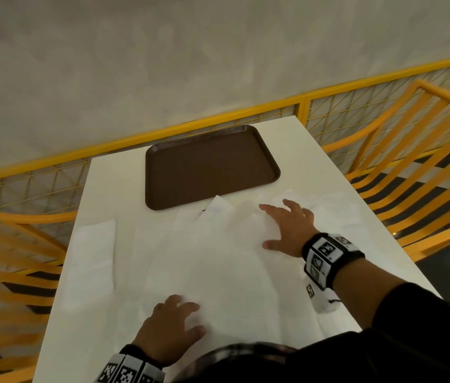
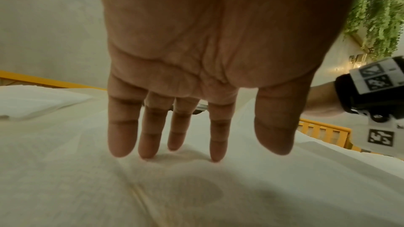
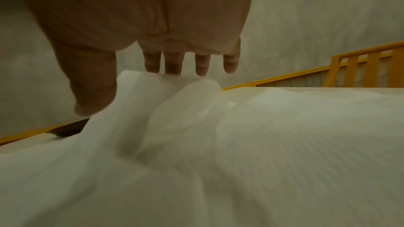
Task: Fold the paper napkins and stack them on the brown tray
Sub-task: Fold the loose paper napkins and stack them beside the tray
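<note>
In the head view the left hand [image 1: 171, 324] lies flat, fingers straight, on the napkin [image 1: 218, 258] on the table [image 1: 113, 175]; the right hand [image 1: 287, 228] is spread flat on its far part – the tray [image 1: 210, 167] is bare. Left wrist view: fingertips [image 2: 215, 153] touch paper. Right wrist view: the paper bunches, so pushing could tear it.

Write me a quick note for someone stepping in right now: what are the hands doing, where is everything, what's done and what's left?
Left hand: open, fingers flat on the near edge of the unfolded napkin.
Right hand: open, spread on its rumpled far side.
Brown tray: on the white table beyond the napkin, nothing on it.
Another napkin lies flat to the left.
Done: nothing stacked. Left: fold and stack them.
</note>
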